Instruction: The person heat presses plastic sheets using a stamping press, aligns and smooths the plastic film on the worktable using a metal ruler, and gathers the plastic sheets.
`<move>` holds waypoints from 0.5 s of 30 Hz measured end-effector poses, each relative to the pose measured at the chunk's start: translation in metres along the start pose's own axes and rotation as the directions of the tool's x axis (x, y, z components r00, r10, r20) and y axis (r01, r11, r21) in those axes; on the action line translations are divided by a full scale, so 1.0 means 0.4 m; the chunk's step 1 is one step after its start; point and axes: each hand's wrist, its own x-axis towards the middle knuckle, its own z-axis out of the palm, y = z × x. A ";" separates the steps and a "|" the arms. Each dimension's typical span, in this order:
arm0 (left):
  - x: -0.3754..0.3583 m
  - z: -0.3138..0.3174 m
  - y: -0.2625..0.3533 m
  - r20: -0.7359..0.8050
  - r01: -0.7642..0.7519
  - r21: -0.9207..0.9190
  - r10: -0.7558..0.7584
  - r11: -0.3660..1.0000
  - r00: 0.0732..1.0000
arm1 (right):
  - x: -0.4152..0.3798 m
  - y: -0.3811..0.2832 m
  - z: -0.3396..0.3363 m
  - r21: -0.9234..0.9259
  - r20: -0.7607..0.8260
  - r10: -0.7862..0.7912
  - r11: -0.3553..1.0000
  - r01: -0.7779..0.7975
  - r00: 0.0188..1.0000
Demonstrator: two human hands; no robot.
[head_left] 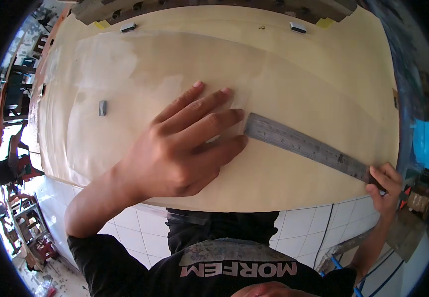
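Black short-sleeved shirt (234, 270) — pale printed lettering and a patterned patch across the chest — bare forearms.

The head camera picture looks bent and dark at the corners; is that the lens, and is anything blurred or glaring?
Head view: a fisheye lens curves the wooden board and leaves black corners; daylight is soft and even, with a pale sheen on the clear sheet; the left hand, the steel ruler and the right hand look sharp; the far left edge is washed out.
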 end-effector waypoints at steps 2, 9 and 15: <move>-0.001 0.003 0.000 -0.003 0.011 -0.007 -0.011 1.000 1.000 | 0.003 -0.001 0.002 0.011 0.007 -0.012 1.000 0.012 1.000; 0.001 0.013 0.000 -0.028 -0.004 0.045 0.006 0.999 1.000 | -0.001 0.000 0.006 0.036 0.024 -0.008 0.999 0.007 1.000; 0.004 0.013 0.005 -0.031 0.002 0.065 0.000 0.998 1.000 | -0.003 -0.002 0.015 0.024 -0.010 -0.022 0.999 0.022 1.000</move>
